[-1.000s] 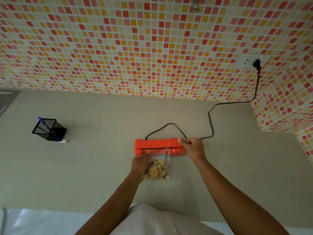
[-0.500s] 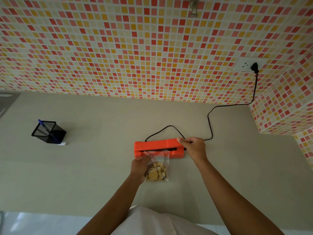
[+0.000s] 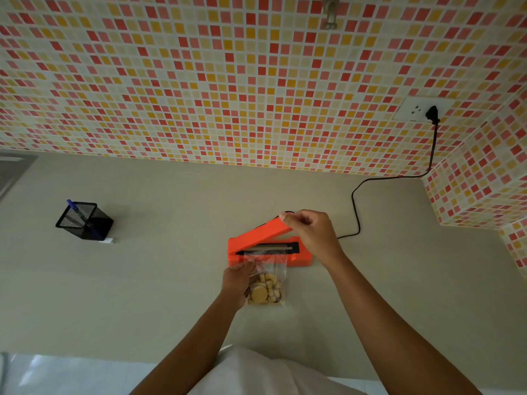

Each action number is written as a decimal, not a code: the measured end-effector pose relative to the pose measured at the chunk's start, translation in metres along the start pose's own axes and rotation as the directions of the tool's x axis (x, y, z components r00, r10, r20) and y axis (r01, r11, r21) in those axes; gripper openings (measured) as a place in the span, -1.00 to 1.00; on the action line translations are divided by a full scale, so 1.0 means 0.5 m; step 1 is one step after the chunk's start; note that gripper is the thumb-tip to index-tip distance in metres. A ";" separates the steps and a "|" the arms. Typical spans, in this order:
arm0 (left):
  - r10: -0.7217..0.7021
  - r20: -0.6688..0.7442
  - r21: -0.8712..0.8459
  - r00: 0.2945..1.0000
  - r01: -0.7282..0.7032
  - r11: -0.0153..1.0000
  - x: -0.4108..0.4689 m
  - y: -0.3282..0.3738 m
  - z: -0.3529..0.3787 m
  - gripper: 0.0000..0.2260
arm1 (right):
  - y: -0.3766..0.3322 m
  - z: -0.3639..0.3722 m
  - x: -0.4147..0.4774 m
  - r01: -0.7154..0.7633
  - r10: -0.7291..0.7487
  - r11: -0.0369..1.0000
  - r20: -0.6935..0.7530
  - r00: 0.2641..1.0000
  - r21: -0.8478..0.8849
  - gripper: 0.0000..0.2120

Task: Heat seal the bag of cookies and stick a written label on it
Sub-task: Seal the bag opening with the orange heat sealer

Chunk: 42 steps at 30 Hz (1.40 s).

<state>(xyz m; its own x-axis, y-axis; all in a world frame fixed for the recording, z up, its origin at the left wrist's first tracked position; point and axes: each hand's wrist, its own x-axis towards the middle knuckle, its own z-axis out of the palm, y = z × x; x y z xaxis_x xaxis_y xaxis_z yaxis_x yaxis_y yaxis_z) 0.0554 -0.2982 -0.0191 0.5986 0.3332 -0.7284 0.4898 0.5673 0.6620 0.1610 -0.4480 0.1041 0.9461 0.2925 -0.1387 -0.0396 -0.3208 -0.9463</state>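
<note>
1. Counter [image 3: 142, 295]: the orange heat sealer [image 3: 302, 259] sits mid-right. Its sealer arm [image 3: 262, 232] is now lifted at the free end; half a second ago it lay shut.
2. Bag of cookies [image 3: 271, 269]: lies flat on the counter, mouth across the sealing strip. Thin, soft, slippery film with a light, brittle load. Best held at an upper side edge.
3. Right hand [image 3: 310, 232] grips the arm's tip; left hand [image 3: 235, 283] pinches the bag's left edge.

left grip [image 3: 238, 280] — pinching, forearm forward | right grip [image 3: 309, 232] — fingers curled, held higher
</note>
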 end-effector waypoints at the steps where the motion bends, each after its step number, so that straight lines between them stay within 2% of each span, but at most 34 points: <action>1: -0.003 -0.005 -0.005 1.000 0.003 1.000 0.000 0.000 0.000 -0.87 | -0.011 0.005 0.000 0.017 -0.016 1.000 0.018 1.000 -0.009 -0.72; 10: -0.022 -0.032 0.001 0.999 0.022 1.000 0.001 0.001 0.003 -0.87 | -0.096 0.046 0.019 0.164 -0.130 0.963 0.166 0.978 -0.215 -0.65; 17: -0.023 -0.050 0.029 0.999 0.024 0.999 -0.002 0.006 0.004 -0.86 | -0.151 0.102 0.043 0.264 -0.179 0.910 0.271 0.946 -0.320 -0.51; 24: 0.002 -0.045 0.042 0.999 0.000 0.999 0.001 0.006 0.005 -0.87 | -0.172 0.185 0.042 0.324 -0.256 0.807 0.201 0.945 -0.495 -0.35; 26: 0.002 -0.055 0.057 0.998 0.001 0.998 0.001 0.008 0.006 -0.87 | -0.176 0.203 0.038 0.335 -0.253 0.799 0.226 0.941 -0.499 -0.35; 28: -0.001 -0.054 0.066 0.999 0.005 0.998 0.001 0.008 0.006 -0.86 | -0.174 0.210 0.043 0.340 -0.238 0.845 0.280 0.930 -0.412 -0.40; 31: -0.004 -0.028 0.048 1.000 0.005 0.999 0.002 0.007 0.002 -0.83 | -0.154 0.187 0.053 0.249 -0.194 0.953 0.284 0.939 -0.174 -0.43; 33: -0.001 -0.011 0.040 1.000 0.001 0.999 -0.002 0.008 0.001 -0.83 | -0.115 0.149 0.051 0.108 -0.106 0.994 0.194 0.975 0.000 -0.54; 35: -0.007 0.000 0.039 1.000 0.007 0.999 -0.004 0.010 0.001 -0.83 | -0.043 0.108 0.041 -0.063 0.052 0.988 0.078 0.996 0.138 -0.59; 38: -0.010 0.014 0.048 1.000 0.010 0.999 -0.001 0.009 -0.002 -0.83 | 0.083 0.075 0.004 -0.263 0.268 0.959 -0.042 0.962 0.110 -0.60; 42: -0.014 0.025 0.074 1.000 0.012 0.997 0.003 0.011 -0.006 -0.84 | 0.211 0.067 -0.077 -0.425 0.423 0.904 -0.051 0.904 -0.033 -0.71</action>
<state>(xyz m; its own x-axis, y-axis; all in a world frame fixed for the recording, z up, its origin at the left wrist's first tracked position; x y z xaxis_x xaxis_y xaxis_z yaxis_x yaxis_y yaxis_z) 0.0572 -0.2925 -0.0168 0.6071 0.3067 -0.7330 0.5426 0.5140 0.6644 0.1097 -0.4627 0.0000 0.8555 0.0824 -0.5112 -0.4276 -0.4444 -0.7872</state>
